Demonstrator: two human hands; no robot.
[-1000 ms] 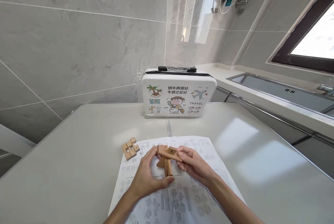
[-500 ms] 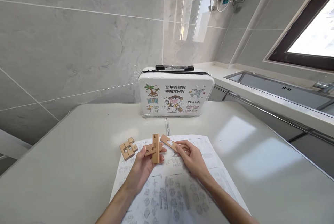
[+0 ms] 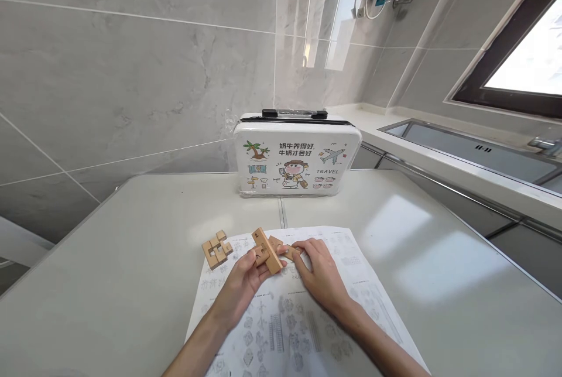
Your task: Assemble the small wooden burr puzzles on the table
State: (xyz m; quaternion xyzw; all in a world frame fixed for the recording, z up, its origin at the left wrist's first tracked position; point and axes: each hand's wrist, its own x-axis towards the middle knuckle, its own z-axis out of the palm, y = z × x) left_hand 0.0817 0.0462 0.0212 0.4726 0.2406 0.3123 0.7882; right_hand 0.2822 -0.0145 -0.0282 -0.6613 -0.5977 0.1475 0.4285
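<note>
My left hand [image 3: 242,283] is closed round two crossed wooden puzzle pieces [image 3: 264,250], the upper one marked with a 2. My right hand [image 3: 317,271] pinches a third wooden piece [image 3: 285,249] and holds it against the crossed pair. Both hands are just above a printed instruction sheet [image 3: 302,318] lying on the white table [image 3: 132,283]. A small cluster of joined wooden pieces [image 3: 216,249] rests on the table at the sheet's left corner, a little left of my left hand.
A white tin case [image 3: 297,154] with cartoon travel pictures stands upright at the table's far edge against the tiled wall. To the right runs a counter with a steel sink [image 3: 469,151] under a window.
The right hand's piece, held apart half a second ago, has come left against the crossed pair. The left hand has tilted that pair from upright to slanted.
</note>
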